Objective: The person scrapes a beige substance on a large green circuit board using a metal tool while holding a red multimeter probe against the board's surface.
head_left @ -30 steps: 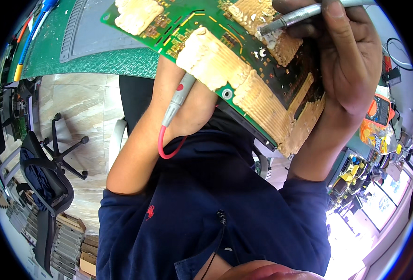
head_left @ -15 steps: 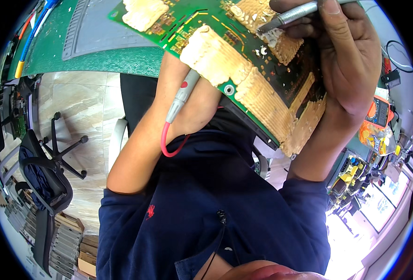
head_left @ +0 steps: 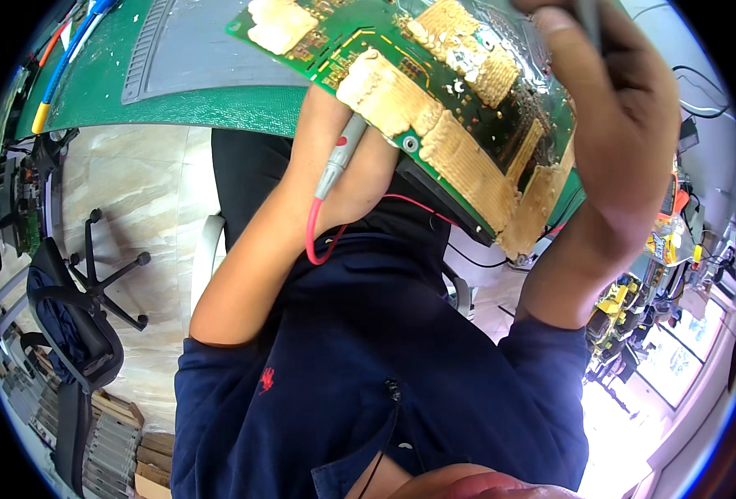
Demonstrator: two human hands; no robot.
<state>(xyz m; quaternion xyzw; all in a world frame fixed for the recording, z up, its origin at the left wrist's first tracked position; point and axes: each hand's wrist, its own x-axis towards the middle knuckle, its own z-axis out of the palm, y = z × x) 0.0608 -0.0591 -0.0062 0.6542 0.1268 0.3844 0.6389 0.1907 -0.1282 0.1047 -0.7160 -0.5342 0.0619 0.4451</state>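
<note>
My left hand [head_left: 370,170] holds a green circuit board [head_left: 501,125] tilted above my lap, its fingers hidden beneath the board. Thick tan patches of ridged, hardened coating [head_left: 389,91] cover parts of it, and pale crumbs lie around the upper patch. In the same hand rests a grey test probe [head_left: 343,154] with a red lead. My right hand [head_left: 626,133] is raised at the board's right edge, fingers curled round a metal craft knife [head_left: 588,21]. Only a short piece of the knife shows, blurred; its tip is out of sight.
A green-covered bench [head_left: 210,110] with a grey mat [head_left: 210,50] lies ahead. A blue and yellow-tipped tool [head_left: 64,71] is at far left. Below the bench stands a black office chair [head_left: 77,324]. Yellow parts and cables [head_left: 622,308] crowd the right side.
My right hand has swung down and its knife has left the upper tan patch. The board has shifted slightly right and up with my left hand.
</note>
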